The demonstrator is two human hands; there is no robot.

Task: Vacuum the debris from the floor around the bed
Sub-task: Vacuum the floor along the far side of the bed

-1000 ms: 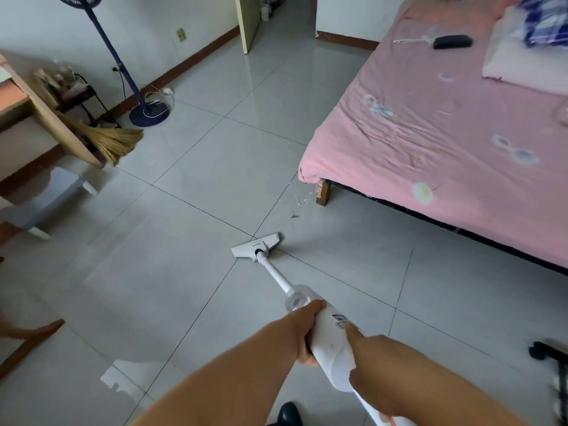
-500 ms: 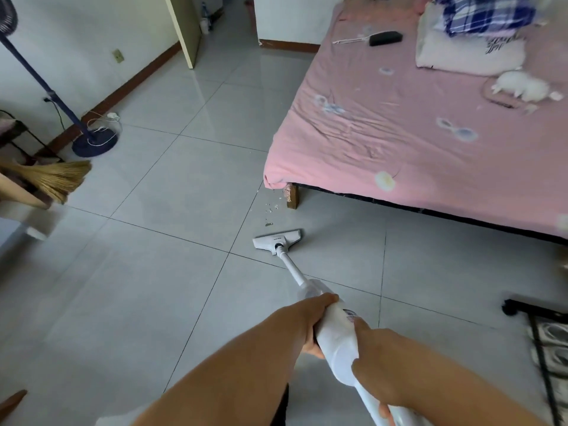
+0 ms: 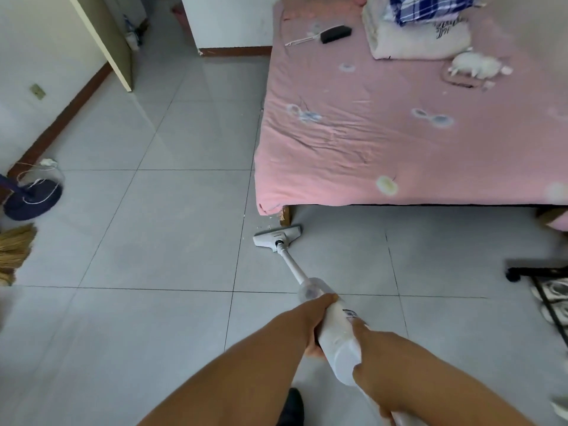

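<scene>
I hold a white stick vacuum (image 3: 335,336) with both hands. My left hand (image 3: 313,325) grips the front of its body from the left. My right hand (image 3: 378,361) grips it further back from the right. Its thin tube runs forward to the flat white floor head (image 3: 276,237), which lies on the grey tiles right by the wooden bed leg (image 3: 285,215) at the corner of the pink-sheeted bed (image 3: 384,142). Small pale crumbs of debris (image 3: 266,224) lie just beyond the head, under the bed corner.
A fan base (image 3: 32,198) with a coiled cord and a straw broom (image 3: 13,250) stand at the left. An open door (image 3: 104,41) is at the back left. A black shoe rack (image 3: 541,284) sits at the right. A brush, folded bedding and a white fluffy thing lie on the bed.
The floor head has slid forward and right, from the open tile up to the bed leg and the debris. My view has swung right, toward the bed.
</scene>
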